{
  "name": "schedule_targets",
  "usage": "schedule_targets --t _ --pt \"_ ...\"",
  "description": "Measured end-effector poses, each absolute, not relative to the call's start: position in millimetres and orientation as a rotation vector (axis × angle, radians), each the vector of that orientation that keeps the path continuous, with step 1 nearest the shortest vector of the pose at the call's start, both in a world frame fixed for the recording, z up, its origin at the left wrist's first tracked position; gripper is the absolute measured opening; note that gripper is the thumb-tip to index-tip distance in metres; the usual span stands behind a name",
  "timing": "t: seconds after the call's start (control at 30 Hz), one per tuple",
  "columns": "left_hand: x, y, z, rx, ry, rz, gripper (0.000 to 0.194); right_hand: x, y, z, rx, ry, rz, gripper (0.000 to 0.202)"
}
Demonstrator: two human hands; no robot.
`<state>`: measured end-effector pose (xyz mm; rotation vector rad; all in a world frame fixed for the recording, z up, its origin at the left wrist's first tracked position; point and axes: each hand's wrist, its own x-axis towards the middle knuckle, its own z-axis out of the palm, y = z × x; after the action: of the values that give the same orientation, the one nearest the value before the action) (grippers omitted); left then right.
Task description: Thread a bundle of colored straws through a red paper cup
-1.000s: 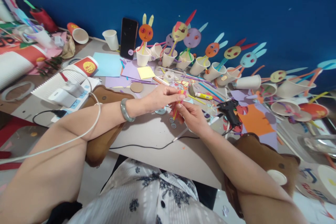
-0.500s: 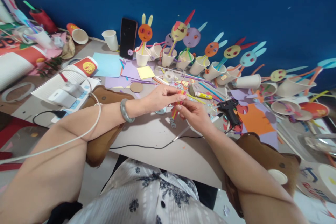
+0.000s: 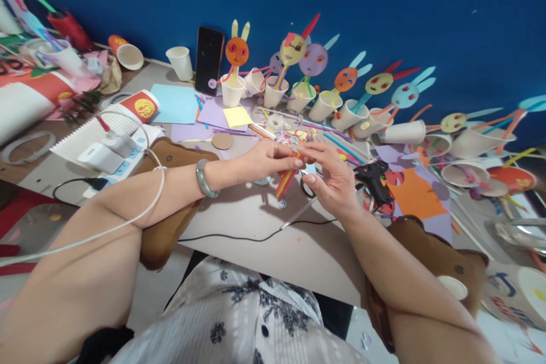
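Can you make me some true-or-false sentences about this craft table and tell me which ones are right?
1. The left hand holds a red-and-yellow bundle. True.
2. The glue gun is pink. False: it is black.
3. The phone stands up in front of the blue wall. True.
4. The bracelet is on the right arm. False: it is on the left arm.
5. The orange rabbit with yellow ears rises from a white cup. True.
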<state>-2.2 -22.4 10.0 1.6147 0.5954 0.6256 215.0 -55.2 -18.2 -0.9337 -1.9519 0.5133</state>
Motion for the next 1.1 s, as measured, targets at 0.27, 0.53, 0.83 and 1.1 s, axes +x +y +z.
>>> schedule_targets --t 0.27,0.53,0.83,1.1 --pt "0.1 -22.2 6.2 1.584 0.665 0.618 0.037 214.9 -52.1 -19.8 -0.901 -1.945 0.614 0.048" --pt "1.7 -24.1 4.9 1.545 0.671 0.582 0.038 214.8 -52.4 -19.9 -0.905 -1.987 0.564 0.041" --pt "-0.1 -22.3 15.8 1.501 0.685 0.729 0.036 208.0 -60.4 -18.5 -1.005 -1.945 0.628 0.062" --pt "0.3 -18.3 16.9 1.383 0.734 0.805 0.033 200.5 -58.5 -17.5 -1.234 -1.873 1.212 0.053"
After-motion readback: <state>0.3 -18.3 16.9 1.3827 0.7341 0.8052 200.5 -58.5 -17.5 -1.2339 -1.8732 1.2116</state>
